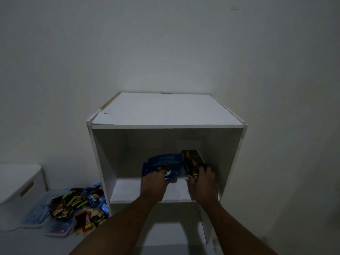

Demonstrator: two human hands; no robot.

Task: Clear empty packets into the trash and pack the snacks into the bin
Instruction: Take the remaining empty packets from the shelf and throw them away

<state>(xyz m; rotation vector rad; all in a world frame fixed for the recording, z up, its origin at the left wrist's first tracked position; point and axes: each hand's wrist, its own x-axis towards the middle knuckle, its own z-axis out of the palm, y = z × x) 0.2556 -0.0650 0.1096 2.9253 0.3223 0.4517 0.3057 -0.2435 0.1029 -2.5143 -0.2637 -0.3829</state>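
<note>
Both my hands reach into the open upper compartment of a white shelf unit (166,109). My left hand (153,184) grips blue snack packets (165,162) lying on the shelf board. My right hand (203,183) holds a long dark brown snack box (192,161), tilted with its far end pointing into the compartment. On the floor to the left, a clear plastic bin (36,216) holds several snack packets (77,205) in dark, blue and green wrappers.
A white lidded container (18,183) with a handle slot stands at the far left, behind the clear bin. The shelf unit stands against a plain white wall. A lower compartment opens below the shelf board (127,196). The room is dim.
</note>
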